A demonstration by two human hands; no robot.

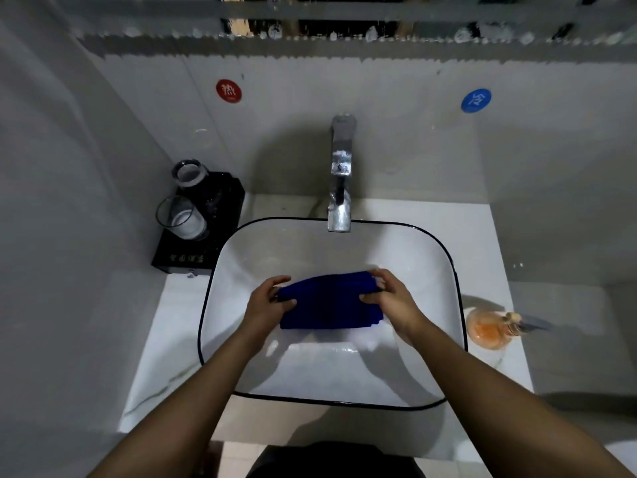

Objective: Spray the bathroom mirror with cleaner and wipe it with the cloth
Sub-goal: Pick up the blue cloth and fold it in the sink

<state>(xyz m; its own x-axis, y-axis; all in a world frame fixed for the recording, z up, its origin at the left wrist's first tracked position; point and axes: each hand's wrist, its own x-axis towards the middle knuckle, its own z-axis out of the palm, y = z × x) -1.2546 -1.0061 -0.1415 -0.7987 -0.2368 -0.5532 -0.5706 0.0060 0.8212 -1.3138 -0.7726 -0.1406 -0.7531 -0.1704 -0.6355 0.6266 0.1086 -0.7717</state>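
While both hands are engaged, the left hand pinches one short end of the folded blue cloth between thumb and fingers, and the right hand grips the opposite end with its fingers curled over the top edge. The cloth is held flat above the middle of the basin, clear of its floor as far as can be judged. Behind the basin stands the chrome faucet, its spout overhanging the rear rim. To the left of the basin, two glass tumblers sit on a black tray on the counter. To the right of the basin lies an amber glass bottle. Above the basin, only the streaked lower edge of the mirror is visible. No spray bottle can be identified. Probable faults: the basin looks wet, so a lowered cloth would soak and smear the mirror; a careless elbow could topple the bottle or tumblers.
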